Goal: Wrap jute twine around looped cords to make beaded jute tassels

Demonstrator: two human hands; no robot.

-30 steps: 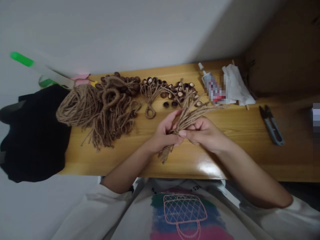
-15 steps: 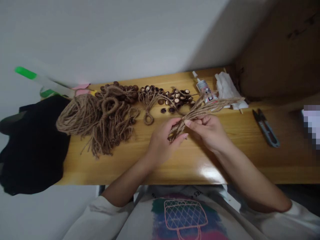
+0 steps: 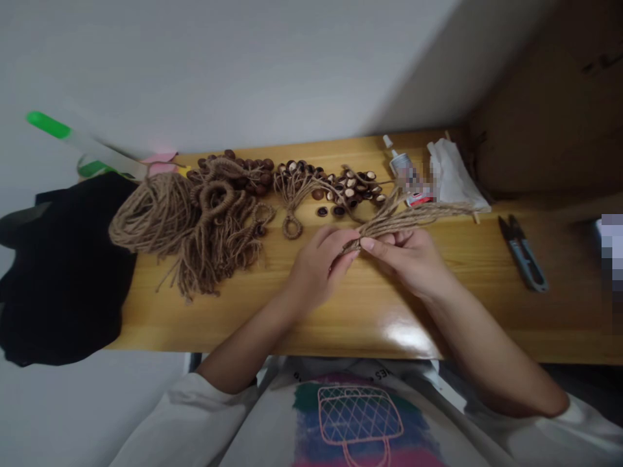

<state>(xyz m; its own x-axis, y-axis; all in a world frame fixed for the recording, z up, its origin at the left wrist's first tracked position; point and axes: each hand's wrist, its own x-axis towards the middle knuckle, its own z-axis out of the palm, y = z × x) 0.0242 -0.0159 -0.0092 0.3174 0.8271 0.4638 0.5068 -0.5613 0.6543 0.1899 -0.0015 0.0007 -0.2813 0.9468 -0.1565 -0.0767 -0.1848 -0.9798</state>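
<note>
Both hands meet over the wooden table around one bundle of jute cords (image 3: 413,217). My left hand (image 3: 324,263) is closed on the bundle's left end, hiding most of it. Against its fingertips, my right hand (image 3: 409,259) pinches the cords between thumb and fingers. From there the loose strands fan out to the right, past a glue tube (image 3: 403,166). Behind my hands lie a looped cord with dark shell pieces (image 3: 293,226) and a pile of dark, cream-faced shell pieces (image 3: 350,188).
At the left of the table (image 3: 243,318) sit a ball of jute twine (image 3: 153,214), a heap of knotted cords (image 3: 209,253) and a black cloth (image 3: 68,279). Thread snips (image 3: 523,253) and a white packet (image 3: 455,175) lie right. A cardboard box (image 3: 545,117) stands behind.
My left fingers have closed further over the bundle's left end, covering cord that showed before. My right hand keeps its pinch. The view has shifted slightly.
</note>
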